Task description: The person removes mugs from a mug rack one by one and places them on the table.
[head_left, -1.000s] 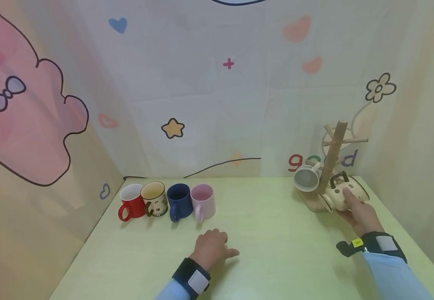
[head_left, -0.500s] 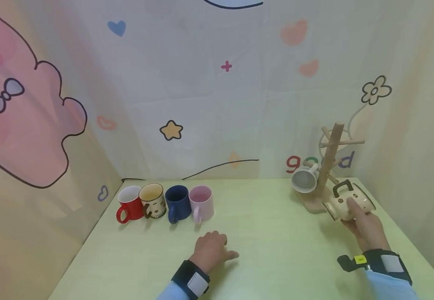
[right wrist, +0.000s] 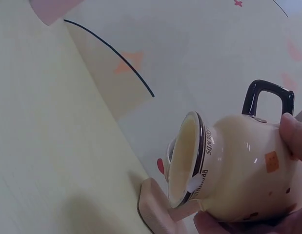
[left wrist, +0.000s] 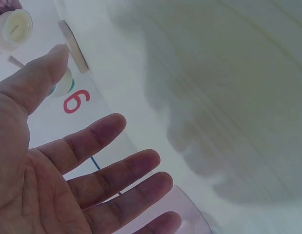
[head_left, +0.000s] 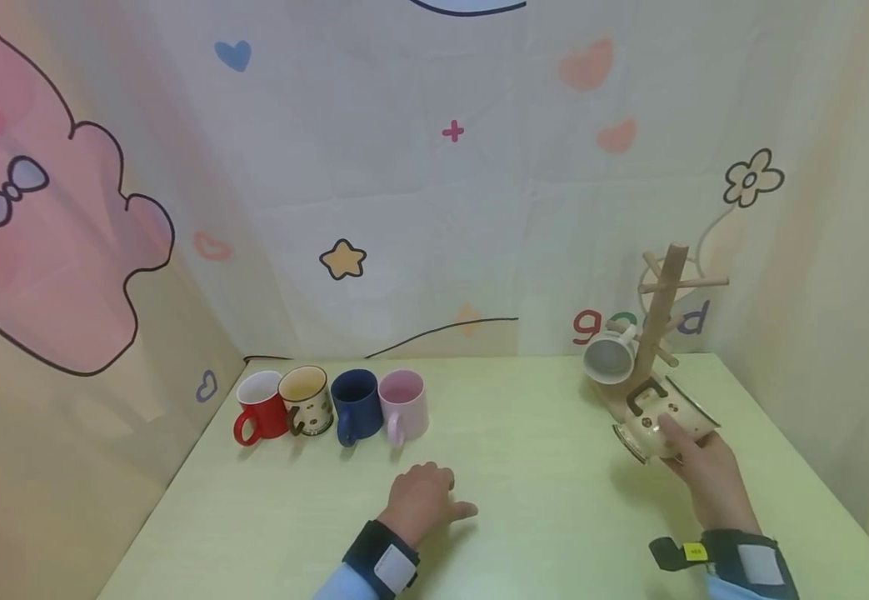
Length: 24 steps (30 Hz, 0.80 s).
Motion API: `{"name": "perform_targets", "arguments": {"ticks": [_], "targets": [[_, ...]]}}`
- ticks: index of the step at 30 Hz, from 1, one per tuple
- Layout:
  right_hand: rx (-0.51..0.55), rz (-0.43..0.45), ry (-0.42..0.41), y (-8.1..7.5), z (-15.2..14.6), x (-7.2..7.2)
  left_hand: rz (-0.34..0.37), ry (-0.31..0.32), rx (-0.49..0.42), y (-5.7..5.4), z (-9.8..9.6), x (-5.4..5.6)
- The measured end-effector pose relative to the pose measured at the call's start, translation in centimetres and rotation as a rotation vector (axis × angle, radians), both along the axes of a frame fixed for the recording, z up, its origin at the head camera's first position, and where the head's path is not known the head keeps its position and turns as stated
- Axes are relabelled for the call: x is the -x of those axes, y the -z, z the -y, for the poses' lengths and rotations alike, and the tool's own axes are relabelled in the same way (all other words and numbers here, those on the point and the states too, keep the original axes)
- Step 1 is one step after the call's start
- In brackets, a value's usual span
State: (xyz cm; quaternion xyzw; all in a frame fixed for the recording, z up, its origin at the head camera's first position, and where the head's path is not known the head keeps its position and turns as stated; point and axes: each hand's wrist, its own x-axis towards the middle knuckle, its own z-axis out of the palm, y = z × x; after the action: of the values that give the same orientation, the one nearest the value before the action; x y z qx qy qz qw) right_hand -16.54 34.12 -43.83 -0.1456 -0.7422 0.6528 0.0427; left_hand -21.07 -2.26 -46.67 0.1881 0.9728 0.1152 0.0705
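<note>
My right hand (head_left: pixel 710 479) grips a cream mug (head_left: pixel 676 421) with small printed marks, thumb on its side and fingers beneath. The mug lies sideways in the air, its dark handle (right wrist: pixel 268 90) uppermost; in the right wrist view its mouth faces left. Just behind it stands a wooden mug rack (head_left: pixel 659 312) with several pegs, its base partly covered by the mug. A white mug (head_left: pixel 609 358) hangs on the rack's left side. My left hand (head_left: pixel 421 500) is held palm down low over the table, fingers spread, holding nothing; the left wrist view shows its bare palm (left wrist: pixel 48 195).
At the left back of the table (head_left: pixel 509 467) several mugs stand side by side: red (head_left: pixel 265 412), cream with a dark handle (head_left: pixel 310 404), dark blue (head_left: pixel 359 408) and pink (head_left: pixel 407 408). A printed cloth (head_left: pixel 419 208) hangs close behind the table.
My right hand has drawn the cream mug off to the right and toward me, away from the rack, then swung it back left and lower, tilting it. My left hand stays put.
</note>
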Motion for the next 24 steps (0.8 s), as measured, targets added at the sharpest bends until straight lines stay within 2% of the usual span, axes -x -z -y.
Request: {"name": "perform_targets", "arguments": {"ticks": [10,18,24], "targets": [[-0.152,0.026,-0.099,-0.7,3.3,-0.3,0.0,-0.003,-0.019,-0.4,0.1,0.1],[-0.228,-0.013,-0.164,-0.5,6.2,0.0,-0.012,-0.002,-0.039,-0.4,0.1,0.1],[-0.296,-0.077,-0.218,-0.4,8.2,-0.4,-0.023,0.009,-0.084,-0.3,0.1,-0.1]]}}
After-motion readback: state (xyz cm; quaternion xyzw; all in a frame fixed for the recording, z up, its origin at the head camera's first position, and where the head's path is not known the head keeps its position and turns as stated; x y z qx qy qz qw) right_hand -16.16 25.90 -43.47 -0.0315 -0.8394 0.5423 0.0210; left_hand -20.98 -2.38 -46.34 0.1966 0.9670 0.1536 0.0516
